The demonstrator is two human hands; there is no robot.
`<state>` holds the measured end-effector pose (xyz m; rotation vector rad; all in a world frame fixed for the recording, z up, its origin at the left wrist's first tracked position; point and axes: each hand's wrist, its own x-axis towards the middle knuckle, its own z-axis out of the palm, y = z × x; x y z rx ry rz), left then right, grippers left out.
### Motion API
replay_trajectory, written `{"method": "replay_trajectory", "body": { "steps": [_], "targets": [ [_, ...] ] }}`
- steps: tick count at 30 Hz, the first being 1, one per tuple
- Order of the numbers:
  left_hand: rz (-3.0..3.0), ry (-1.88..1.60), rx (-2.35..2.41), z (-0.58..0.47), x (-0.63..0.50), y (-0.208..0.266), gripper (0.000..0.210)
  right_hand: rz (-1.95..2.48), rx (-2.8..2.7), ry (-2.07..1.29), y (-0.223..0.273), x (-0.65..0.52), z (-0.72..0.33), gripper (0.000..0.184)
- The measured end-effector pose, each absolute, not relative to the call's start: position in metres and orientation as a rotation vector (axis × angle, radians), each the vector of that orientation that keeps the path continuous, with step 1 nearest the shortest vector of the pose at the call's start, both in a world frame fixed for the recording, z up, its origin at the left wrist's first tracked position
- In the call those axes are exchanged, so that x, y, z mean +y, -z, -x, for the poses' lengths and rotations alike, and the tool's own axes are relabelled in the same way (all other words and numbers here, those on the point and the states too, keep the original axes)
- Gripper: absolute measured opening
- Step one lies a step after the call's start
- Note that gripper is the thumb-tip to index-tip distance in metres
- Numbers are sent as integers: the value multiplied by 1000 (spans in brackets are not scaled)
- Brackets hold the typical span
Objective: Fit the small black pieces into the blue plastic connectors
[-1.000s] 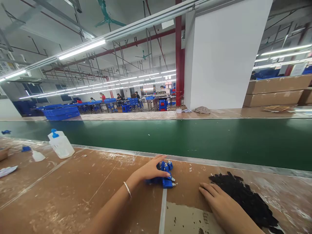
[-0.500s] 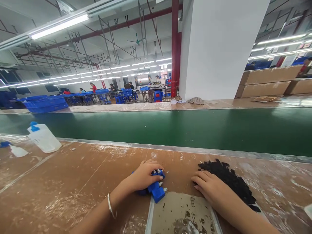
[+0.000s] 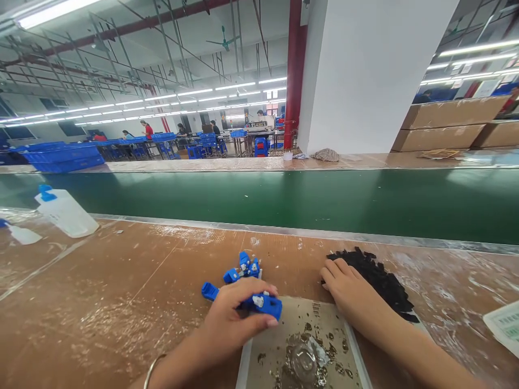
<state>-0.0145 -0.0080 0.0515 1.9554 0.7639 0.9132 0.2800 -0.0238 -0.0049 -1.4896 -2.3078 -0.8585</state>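
My left hand (image 3: 229, 316) grips a blue plastic part (image 3: 272, 306) with a whitish piece on it, between thumb and fingers, above the upper left corner of a tan board (image 3: 270, 351). Just beyond that hand, several similar blue parts (image 3: 245, 265) lie loosely grouped on the table. My right hand (image 3: 344, 278) rests at the left edge of a heap of small black strips (image 3: 383, 283). Its fingers are bent and close together, and whatever lies under the fingertips is hidden. Wet-looking drops and a round clear blob (image 3: 304, 363) cover part of the board.
A green conveyor belt (image 3: 227, 197) runs across behind the brown table (image 3: 101, 281). At the left stand a large translucent bottle (image 3: 67, 213) and a small squeeze bottle (image 3: 24, 234). A labelled white item (image 3: 505, 327) sits at the right edge. Cartons (image 3: 446, 121) stack beyond the belt.
My left hand has lifted one blue part off the group and brought it nearer, over the board's corner. My right hand stays by the black heap. The camera view has tilted downward.
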Motion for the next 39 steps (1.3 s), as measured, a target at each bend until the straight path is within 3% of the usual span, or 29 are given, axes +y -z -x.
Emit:
{"method": "replay_trajectory", "body": {
  "steps": [12, 21, 26, 35, 39],
  "targets": [
    [-1194, -730, 809, -4, -36, -16, 55, 1145, -2474, 869, 2, -51, -266, 30],
    [-1136, -670, 776, -8, -36, -15, 52, 1123, -2347, 590, 41, -63, -275, 44],
    [-1139, -660, 736, -9, -36, -15, 49, 1120, -2445, 406, 22, -61, -278, 51],
    [-1160, -636, 716, -10, -36, -22, 46, 1405, -2342, -322, -23, -46, -274, 24],
    [-1155, -634, 716, -10, -36, -22, 46, 1275, -2247, -336, -37, -58, -266, 19]
  ]
}}
